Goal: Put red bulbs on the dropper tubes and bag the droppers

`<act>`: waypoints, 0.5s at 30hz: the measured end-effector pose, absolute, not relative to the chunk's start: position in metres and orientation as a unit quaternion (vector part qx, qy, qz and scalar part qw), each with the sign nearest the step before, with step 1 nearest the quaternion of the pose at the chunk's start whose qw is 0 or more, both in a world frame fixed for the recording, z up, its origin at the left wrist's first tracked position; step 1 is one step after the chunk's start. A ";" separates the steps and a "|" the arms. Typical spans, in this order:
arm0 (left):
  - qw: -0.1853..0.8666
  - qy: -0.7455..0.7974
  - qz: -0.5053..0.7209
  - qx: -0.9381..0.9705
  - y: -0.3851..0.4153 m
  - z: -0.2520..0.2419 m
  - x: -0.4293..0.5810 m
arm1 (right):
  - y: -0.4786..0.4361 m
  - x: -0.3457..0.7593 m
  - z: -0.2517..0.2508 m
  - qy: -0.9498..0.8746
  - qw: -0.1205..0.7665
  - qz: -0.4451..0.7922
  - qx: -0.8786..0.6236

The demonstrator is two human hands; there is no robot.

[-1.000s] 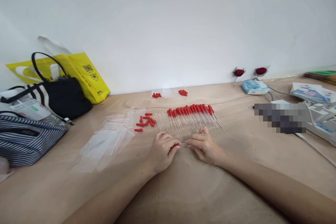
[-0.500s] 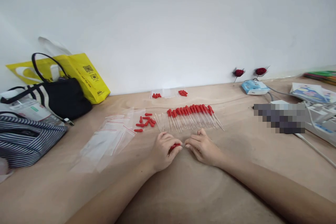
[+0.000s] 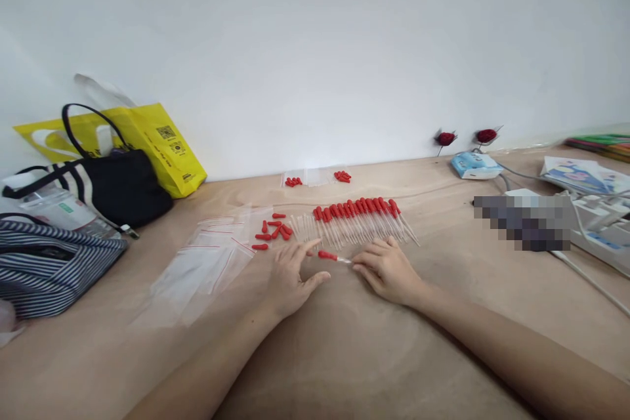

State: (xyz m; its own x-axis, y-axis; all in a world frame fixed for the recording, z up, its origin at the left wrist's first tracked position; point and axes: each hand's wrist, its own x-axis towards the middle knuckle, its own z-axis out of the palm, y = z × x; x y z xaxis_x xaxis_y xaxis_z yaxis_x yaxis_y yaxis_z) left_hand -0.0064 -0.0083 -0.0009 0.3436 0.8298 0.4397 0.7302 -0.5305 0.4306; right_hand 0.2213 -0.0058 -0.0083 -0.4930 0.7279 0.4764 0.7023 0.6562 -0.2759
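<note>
My right hand point(image 3: 386, 270) pinches the clear tube of a dropper point(image 3: 329, 255), whose red rubber bulb points left. My left hand point(image 3: 296, 279) is just left of that bulb, thumb and fingers apart, holding nothing. Behind the hands lies a row of droppers point(image 3: 361, 215), red bulbs at the far end and clear tapered tubes toward me. Bare clear tubes point(image 3: 304, 228) continue the row on its left. Several loose red bulbs point(image 3: 274, 232) are scattered left of those tubes.
Clear zip bags point(image 3: 197, 262) lie at left, beside a striped pouch point(image 3: 54, 269), a black bag point(image 3: 125, 184) and a yellow bag point(image 3: 167, 151). Two small bags of red bulbs point(image 3: 294, 182) rest by the wall. Right are a tissue pack point(image 3: 476, 165) and a power strip point(image 3: 600, 230).
My left hand has let go of the red bulb and drawn back left with its fingers spread. The dropper stays in my right hand, its bulb now in plain view.
</note>
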 end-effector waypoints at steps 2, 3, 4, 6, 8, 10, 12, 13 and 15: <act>0.083 0.515 0.335 0.785 -0.007 -0.003 -0.009 | 0.006 0.217 -0.008 -0.820 0.312 0.058 -0.477; 0.096 0.525 0.332 0.778 -0.006 -0.005 -0.009 | 0.013 0.213 -0.008 -0.795 0.323 0.076 -0.507; 0.110 0.531 0.321 0.777 -0.006 -0.006 -0.010 | 0.021 0.209 -0.007 -0.771 0.331 0.092 -0.535; 0.130 0.531 0.296 0.783 -0.005 -0.006 -0.009 | 0.035 0.197 -0.005 -0.731 0.335 0.115 -0.583; 0.136 0.524 0.286 0.790 -0.005 -0.004 -0.009 | 0.046 0.184 -0.002 -0.702 0.329 0.123 -0.620; 0.141 0.519 0.284 0.794 -0.005 -0.001 -0.009 | 0.052 0.171 0.000 -0.681 0.324 0.116 -0.646; 0.146 0.514 0.276 0.799 -0.005 0.001 -0.008 | 0.056 0.161 0.000 -0.663 0.321 0.105 -0.668; 0.145 0.514 0.272 0.801 -0.005 0.002 -0.008 | 0.057 0.158 0.000 -0.656 0.319 0.101 -0.677; 0.143 0.515 0.264 0.803 -0.006 0.002 -0.008 | 0.059 0.156 -0.002 -0.648 0.311 0.098 -0.689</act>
State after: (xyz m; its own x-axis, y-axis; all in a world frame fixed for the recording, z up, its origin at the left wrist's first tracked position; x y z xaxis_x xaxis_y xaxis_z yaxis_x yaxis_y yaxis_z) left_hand -0.0077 -0.0058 0.0020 0.3309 0.9021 0.2769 0.7517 -0.4294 0.5005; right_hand 0.1557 0.0586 -0.0022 0.1416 0.9529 0.2683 0.8313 0.0326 -0.5548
